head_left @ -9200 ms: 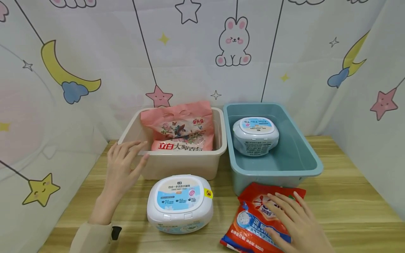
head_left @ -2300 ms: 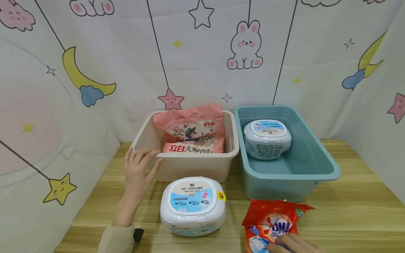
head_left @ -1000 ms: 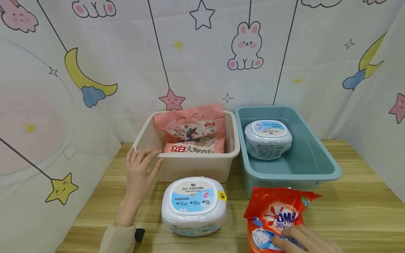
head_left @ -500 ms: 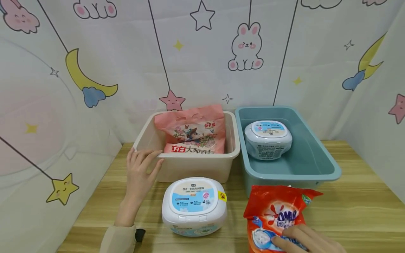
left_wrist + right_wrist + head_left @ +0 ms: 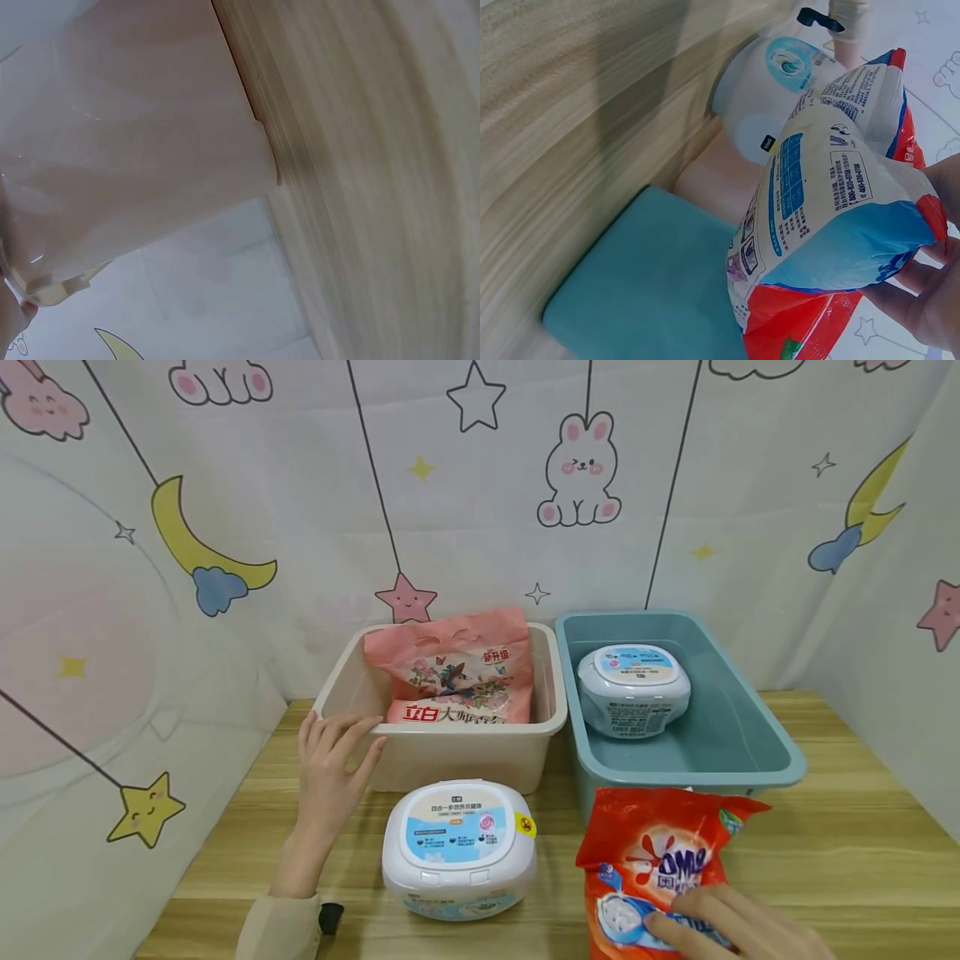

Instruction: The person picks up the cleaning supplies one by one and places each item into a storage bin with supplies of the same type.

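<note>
In the head view, my right hand (image 5: 738,927) grips a red bag of washing powder (image 5: 648,827), raised in front of the teal bin. The right wrist view shows the bag's printed back (image 5: 821,187), with fingers (image 5: 900,300) curled at its side. At the cream bin (image 5: 457,760), my left hand (image 5: 333,768) holds the front left rim, fingers over it and thumb below. A pink bag (image 5: 457,668) leans inside that bin. A white lidded tub (image 5: 460,852) stands on the table between my hands.
The teal bin (image 5: 720,710) stands right of the cream one, with a second white tub (image 5: 633,689) at its back left. Both bins rest on a wood-grain table (image 5: 855,827). Behind them hangs a patterned cloth (image 5: 480,527).
Since the earliest frame, my right hand has gone from lying over the flat bag to gripping it upright. Lately the bag has risen slightly. My left hand has settled on the cream bin's rim.
</note>
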